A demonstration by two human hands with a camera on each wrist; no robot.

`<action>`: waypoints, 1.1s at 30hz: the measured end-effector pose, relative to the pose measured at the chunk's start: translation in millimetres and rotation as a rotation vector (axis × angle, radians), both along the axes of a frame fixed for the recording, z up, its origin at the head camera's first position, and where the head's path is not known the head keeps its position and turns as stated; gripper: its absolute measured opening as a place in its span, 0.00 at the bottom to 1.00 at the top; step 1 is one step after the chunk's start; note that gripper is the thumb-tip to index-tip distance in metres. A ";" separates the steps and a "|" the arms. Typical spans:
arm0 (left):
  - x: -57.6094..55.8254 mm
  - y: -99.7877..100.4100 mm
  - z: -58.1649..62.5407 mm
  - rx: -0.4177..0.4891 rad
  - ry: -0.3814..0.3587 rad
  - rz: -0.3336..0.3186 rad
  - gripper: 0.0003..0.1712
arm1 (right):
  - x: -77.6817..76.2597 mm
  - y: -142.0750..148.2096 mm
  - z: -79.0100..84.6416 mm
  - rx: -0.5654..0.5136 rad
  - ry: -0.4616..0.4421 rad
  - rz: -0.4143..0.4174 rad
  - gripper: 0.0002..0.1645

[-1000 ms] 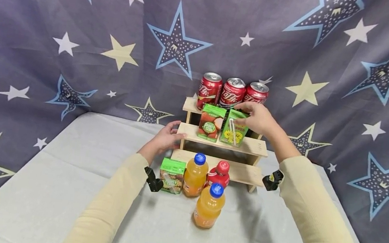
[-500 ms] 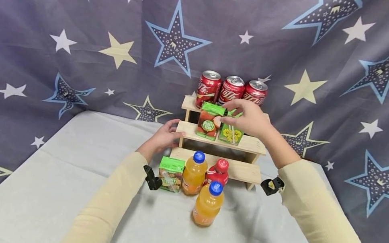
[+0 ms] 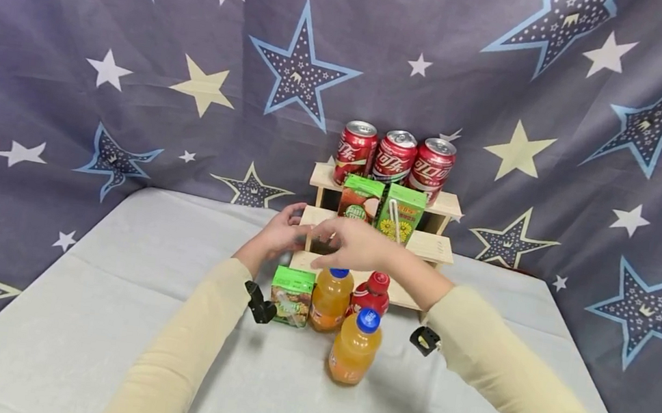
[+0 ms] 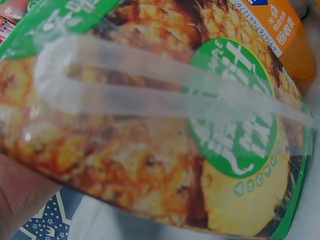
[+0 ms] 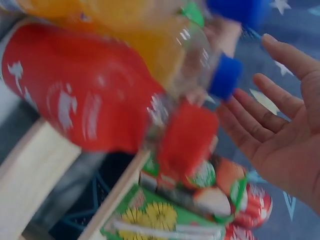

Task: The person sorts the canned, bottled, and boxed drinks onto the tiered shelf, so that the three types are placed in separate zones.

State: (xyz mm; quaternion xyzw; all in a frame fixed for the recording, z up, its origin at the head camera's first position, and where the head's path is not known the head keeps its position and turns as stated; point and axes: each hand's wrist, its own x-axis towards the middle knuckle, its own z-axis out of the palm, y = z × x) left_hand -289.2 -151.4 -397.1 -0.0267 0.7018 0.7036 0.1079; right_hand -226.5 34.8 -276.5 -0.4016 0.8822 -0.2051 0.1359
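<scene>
My left hand [image 3: 279,233] grips the left end of a tiered wooden rack [image 3: 434,247], thumb at the middle shelf's front corner. In front of the rack, my right hand [image 3: 354,242] hangs over the blue cap of an orange drink bottle [image 3: 330,303], its loosely spread fingers holding nothing. In the right wrist view, the right hand [image 5: 285,110] is beside the caps. A flower-print juice carton [image 3: 402,216] and a coconut-print carton [image 3: 360,196] stand on the middle shelf, the latter's base hidden by the right hand. A pineapple-print carton [image 4: 150,125] fills the left wrist view.
Several red cola cans [image 3: 395,154] line the top shelf. On the table [image 3: 76,313], a second orange drink bottle [image 3: 354,354] stands nearest me. A red bottle [image 3: 370,299] stands behind it, and the pineapple carton [image 3: 292,296] is at the left. A star-print curtain [image 3: 155,75] hangs behind.
My right hand has left the flower-print carton, passed the coconut carton, and come down and left to above the rear orange bottle. My left hand stays at the rack.
</scene>
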 end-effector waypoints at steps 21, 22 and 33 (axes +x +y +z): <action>3.1 -0.1 3.1 -0.086 0.045 -0.022 0.39 | 12.2 -48.1 -29.0 0.200 -0.025 0.071 0.36; 2.9 -0.2 2.7 -0.085 0.046 -0.024 0.39 | 12.2 -49.4 -28.8 0.217 -0.024 0.071 0.36; 2.1 -2.5 0.6 -0.068 0.019 -0.022 0.40 | 15.3 -56.4 -35.8 0.411 0.110 0.048 0.29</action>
